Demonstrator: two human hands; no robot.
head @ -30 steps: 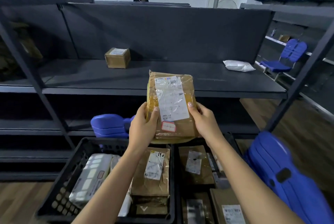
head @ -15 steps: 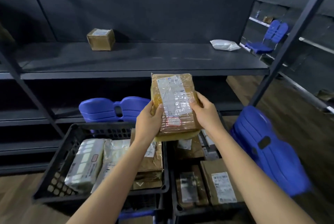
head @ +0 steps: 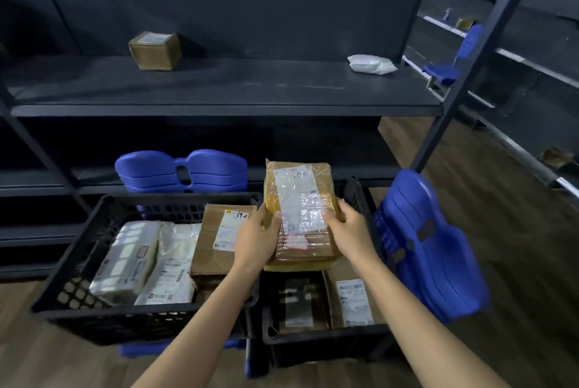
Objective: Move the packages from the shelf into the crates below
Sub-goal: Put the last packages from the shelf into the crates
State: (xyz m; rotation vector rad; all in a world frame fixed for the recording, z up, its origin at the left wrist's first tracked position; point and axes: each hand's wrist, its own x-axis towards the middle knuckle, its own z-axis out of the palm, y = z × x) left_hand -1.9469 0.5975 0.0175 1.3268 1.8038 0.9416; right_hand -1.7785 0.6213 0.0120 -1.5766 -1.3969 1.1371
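Observation:
I hold a brown taped package (head: 300,199) with a white label in both hands, above the right black crate (head: 326,343). My left hand (head: 255,240) grips its left edge and my right hand (head: 349,231) grips its right edge. The right crate holds brown boxes with labels. The left black crate (head: 103,322) holds white wrapped parcels and a brown box (head: 219,240). On the dark shelf (head: 235,90) a small brown box (head: 155,51) sits at the left and a white bag parcel (head: 371,64) at the right.
A blue plastic chair (head: 429,249) leans right of the crates, and a blue chair back (head: 181,171) stands behind the left crate. A slanted black shelf post (head: 470,65) rises at the right. Further shelving and another blue chair (head: 454,58) stand beyond it.
Both hands have lowered the brown package from shelf height down to just above the right crate. The view has tilted downward.

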